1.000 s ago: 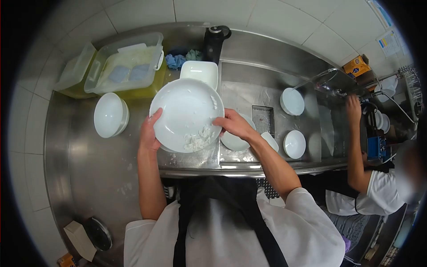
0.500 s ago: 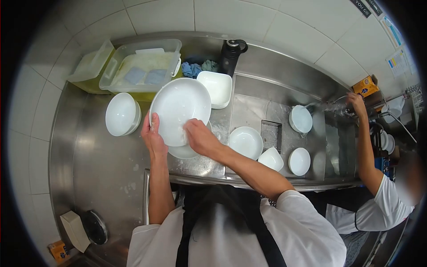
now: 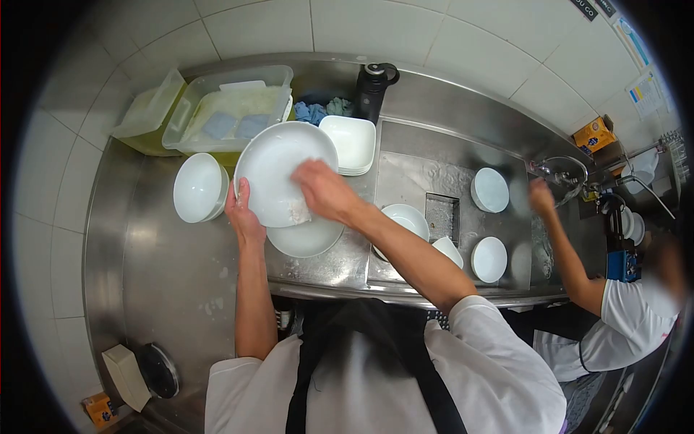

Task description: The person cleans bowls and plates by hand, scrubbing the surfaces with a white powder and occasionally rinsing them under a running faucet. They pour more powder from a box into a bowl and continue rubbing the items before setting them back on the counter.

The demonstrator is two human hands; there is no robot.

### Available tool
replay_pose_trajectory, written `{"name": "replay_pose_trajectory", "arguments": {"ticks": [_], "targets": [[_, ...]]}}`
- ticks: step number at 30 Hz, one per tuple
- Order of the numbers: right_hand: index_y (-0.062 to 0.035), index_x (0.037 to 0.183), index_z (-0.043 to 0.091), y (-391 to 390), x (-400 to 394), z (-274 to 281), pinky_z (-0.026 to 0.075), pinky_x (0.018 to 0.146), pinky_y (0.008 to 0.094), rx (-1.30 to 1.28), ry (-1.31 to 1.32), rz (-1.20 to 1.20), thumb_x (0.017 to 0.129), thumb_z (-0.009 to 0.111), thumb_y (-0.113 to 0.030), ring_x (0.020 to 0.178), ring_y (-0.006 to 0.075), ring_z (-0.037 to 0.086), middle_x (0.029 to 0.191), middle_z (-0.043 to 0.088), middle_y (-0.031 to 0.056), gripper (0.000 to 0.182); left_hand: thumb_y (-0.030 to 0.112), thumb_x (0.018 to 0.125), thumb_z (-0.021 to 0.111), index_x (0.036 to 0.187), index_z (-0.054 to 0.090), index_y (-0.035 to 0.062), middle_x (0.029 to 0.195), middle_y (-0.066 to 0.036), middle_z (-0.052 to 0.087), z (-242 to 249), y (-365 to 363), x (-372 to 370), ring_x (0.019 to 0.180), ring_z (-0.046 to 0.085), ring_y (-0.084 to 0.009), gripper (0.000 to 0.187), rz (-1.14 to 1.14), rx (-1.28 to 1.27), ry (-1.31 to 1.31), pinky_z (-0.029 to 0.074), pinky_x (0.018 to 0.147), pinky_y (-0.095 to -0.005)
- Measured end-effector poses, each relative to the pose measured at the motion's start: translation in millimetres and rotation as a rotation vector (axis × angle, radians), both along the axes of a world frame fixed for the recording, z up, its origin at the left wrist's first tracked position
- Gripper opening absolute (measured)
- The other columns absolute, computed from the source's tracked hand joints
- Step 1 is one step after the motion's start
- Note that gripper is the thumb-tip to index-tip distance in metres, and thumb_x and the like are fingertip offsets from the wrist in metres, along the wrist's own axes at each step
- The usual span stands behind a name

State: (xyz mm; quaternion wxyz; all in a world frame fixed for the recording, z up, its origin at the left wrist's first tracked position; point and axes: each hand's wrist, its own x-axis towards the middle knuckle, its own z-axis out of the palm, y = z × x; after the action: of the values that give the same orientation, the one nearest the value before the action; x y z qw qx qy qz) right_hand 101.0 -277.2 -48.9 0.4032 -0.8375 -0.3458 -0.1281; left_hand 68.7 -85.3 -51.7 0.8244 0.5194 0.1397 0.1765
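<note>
Hands clearly in view, three: the wearer's left hand (image 3: 244, 220) and right hand (image 3: 323, 189), and a co-worker's hand (image 3: 541, 197); large round dish (image 3: 275, 166), one; round plate (image 3: 307, 244) partly hidden by it, one; small round bowls (image 3: 489, 260) in the sink (image 3: 455, 166), two; black bottle (image 3: 370, 94), one; crumpled cloths (image 3: 311, 113), two; orange boxes (image 3: 594, 136), two; square dishes (image 3: 347, 141), one stack, number unclear

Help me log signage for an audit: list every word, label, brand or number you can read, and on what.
"OU GO": black wall sign, top right, cut off by the edge.
Neighbouring black sign: too small to read.
Wall notices: print too small.
Upper orange box, lower orange box: markings too blurred.
</note>
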Motion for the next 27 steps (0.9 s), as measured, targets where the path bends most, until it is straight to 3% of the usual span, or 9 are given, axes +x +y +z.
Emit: {"name": "replay_pose_trajectory", "arguments": {"ticks": [3,5,7,9,11,12,17,20,27], "targets": [[-0.0007,0.103,0.066,14.4,14.3,1.1,0.047,0.094,0.0468,0.050,-0.055,-0.026,0.081,0.058,0.004,0.101,0.0387,0.057,0.105,0.063,0.0178,0.024,0.023,0.102,0.061,0.129,0.061,-0.0030,0.120,-0.011,0.066,-8.4,4.5,0.7,0.107,0.063,-0.0193,0.037,-0.043,0.070,-0.019,0.051,0.094,-0.0329],[-0.0009,0.104,0.067,16.3,8.7,-10.3,0.047,0.095,0.0459,-0.104,-0.038,0.122,0.082,0.057,0.004,0.103,0.0388,0.057,0.108,0.064,0.0176,0.025,0.022,0.102,0.061,0.130,0.060,-0.0033,0.120,-0.011,0.066,-13.4,5.2,6.6,0.107,0.063,-0.0188,0.038,-0.030,0.094,-0.047,0.050,0.095,-0.0326],[-0.0006,0.105,0.068,15.0,0.2,-12.1,0.047,0.097,0.0453,-0.270,0.200,0.171,0.081,0.056,0.004,0.107,0.0382,0.058,0.110,0.064,0.0183,0.027,0.022,0.102,0.060,0.132,0.060,-0.0037,0.121,-0.011,0.066,-13.0,7.1,8.6,0.107,0.063,-0.0184,0.039,-0.014,0.119,-0.077,0.050,0.095,-0.0323],[0.0001,0.107,0.069,2.7,6.9,1.2,0.047,0.099,0.0445,-0.182,0.130,0.132,0.087,0.055,-0.001,0.110,0.0382,0.058,0.111,0.064,0.0198,0.024,0.021,0.103,0.060,0.134,0.058,-0.0040,0.122,-0.011,0.066,-11.8,11.2,7.9,0.108,0.062,-0.0184,0.040,0.001,0.110,-0.116,0.049,0.096,-0.0323],[0.0017,0.107,0.069,-9.9,3.7,16.9,0.047,0.100,0.0454,0.005,0.156,-0.206,0.093,0.056,-0.008,0.110,0.0393,0.057,0.112,0.064,0.0213,0.022,0.021,0.103,0.060,0.134,0.058,-0.0040,0.122,-0.011,0.066,-12.4,14.6,5.3,0.108,0.062,-0.0188,0.040,0.037,0.138,-0.106,0.050,0.096,-0.0327],[0.0020,0.114,0.067,-13.0,5.7,6.4,0.046,0.101,0.0455,-0.148,0.226,-0.145,0.097,0.058,-0.019,0.110,0.0409,0.057,0.118,0.062,0.0235,0.028,0.021,0.103,0.060,0.134,0.058,-0.0040,0.122,-0.011,0.066,-12.1,14.8,3.9,0.108,0.063,-0.0192,0.040,0.055,0.170,-0.103,0.050,0.095,-0.0331],[0.0005,0.129,0.059,21.3,-38.3,-17.4,0.046,0.100,0.0466,-0.035,0.214,-0.204,0.095,0.065,-0.028,0.113,0.0423,0.055,0.127,0.055,0.0273,0.045,0.022,0.102,0.059,0.133,0.057,-0.0029,0.122,-0.012,0.065,-5.6,-8.3,4.2,0.107,0.064,-0.0210,0.039,0.075,0.017,-0.098,0.053,0.092,-0.0347],[0.0015,0.114,0.062,35.8,-53.2,-17.1,0.047,0.095,0.0461,-0.038,0.110,-0.207,0.092,0.064,-0.018,0.107,0.0394,0.055,0.112,0.056,0.0216,0.029,0.023,0.102,0.060,0.131,0.057,-0.0015,0.121,-0.012,0.065,-0.7,-10.2,3.2,0.106,0.064,-0.0224,0.038,0.096,-0.047,-0.065,0.054,0.091,-0.0358],[-0.0014,0.099,0.063,42.0,-46.5,-24.5,0.051,0.091,0.0449,-0.065,0.038,-0.089,0.090,0.057,-0.004,0.108,0.0374,0.055,0.111,0.058,0.0166,0.012,0.024,0.101,0.063,0.132,0.056,0.0005,0.122,-0.013,0.064,8.3,1.5,5.1,0.107,0.064,-0.0236,0.039,0.111,-0.068,-0.085,0.055,0.090,-0.0383]]}}
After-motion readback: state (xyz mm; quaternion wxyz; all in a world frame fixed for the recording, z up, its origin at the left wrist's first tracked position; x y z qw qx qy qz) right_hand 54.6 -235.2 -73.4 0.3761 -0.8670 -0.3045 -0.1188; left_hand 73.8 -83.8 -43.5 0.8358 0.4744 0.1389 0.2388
